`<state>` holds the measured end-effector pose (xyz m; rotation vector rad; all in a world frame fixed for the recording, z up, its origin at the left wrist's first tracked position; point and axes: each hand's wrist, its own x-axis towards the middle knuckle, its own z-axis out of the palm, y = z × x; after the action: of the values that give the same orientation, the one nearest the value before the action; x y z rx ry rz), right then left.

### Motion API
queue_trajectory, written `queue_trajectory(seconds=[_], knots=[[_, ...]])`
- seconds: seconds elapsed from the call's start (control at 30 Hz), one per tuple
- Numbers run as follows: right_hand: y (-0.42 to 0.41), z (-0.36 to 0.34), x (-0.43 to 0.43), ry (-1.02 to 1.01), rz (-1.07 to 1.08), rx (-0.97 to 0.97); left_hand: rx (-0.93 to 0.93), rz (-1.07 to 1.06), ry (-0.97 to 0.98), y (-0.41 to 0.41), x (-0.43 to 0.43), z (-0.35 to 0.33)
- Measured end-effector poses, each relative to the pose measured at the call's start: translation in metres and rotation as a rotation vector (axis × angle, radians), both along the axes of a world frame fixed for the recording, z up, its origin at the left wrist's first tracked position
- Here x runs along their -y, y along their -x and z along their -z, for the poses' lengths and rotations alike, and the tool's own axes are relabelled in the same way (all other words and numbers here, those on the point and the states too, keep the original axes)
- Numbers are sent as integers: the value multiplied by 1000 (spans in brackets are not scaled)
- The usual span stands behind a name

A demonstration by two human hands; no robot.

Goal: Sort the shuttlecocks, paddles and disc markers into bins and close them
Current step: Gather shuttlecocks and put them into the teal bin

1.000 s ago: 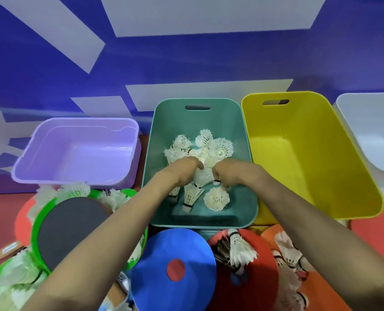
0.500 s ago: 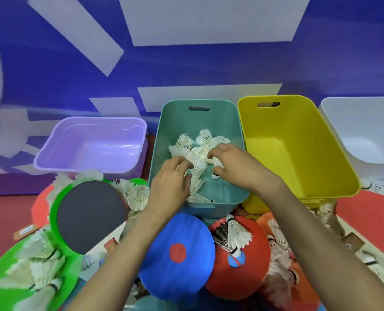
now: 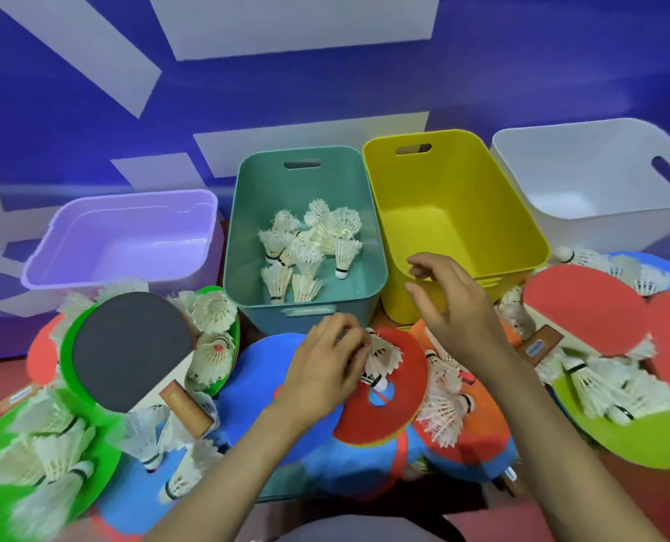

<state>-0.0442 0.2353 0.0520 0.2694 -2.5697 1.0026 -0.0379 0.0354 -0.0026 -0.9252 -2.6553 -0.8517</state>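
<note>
Head view: 4 bins (image 3: 244, 228); left grip (image 3: 325, 365) pinches 1 shuttlecock (image 3: 385, 356), right grip (image 3: 454, 307) spread loose.

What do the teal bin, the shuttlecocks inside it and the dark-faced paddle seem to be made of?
Teal bin: moulded plastic, with smooth matt walls and a cut-out handle slot.
Shuttlecocks: probably white feathers with frayed tips, on rounded bases with a dark band; possibly synthetic.
Paddle: dark matt face, likely rubber, with a wood-looking brown handle.
</note>
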Motion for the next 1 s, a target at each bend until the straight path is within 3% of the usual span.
queue_trajectory(seconds=[0.13, 0.2, 0.33, 0.63, 1.0], knots=[[-16, 26, -26, -90, 138, 73, 214, -19, 247, -5, -18, 29], [-21, 37, -38, -176, 196, 215, 315, -60, 361, -3, -25, 38], [-31, 53, -45, -390, 175, 522, 338, -96, 507, 1, -37, 43], [-36, 52, -40, -284, 267, 281, 319, -173, 514, 1, -41, 27], [-44, 14, -17, -274, 69, -149, 18, -192, 45, -12, -19, -20]])
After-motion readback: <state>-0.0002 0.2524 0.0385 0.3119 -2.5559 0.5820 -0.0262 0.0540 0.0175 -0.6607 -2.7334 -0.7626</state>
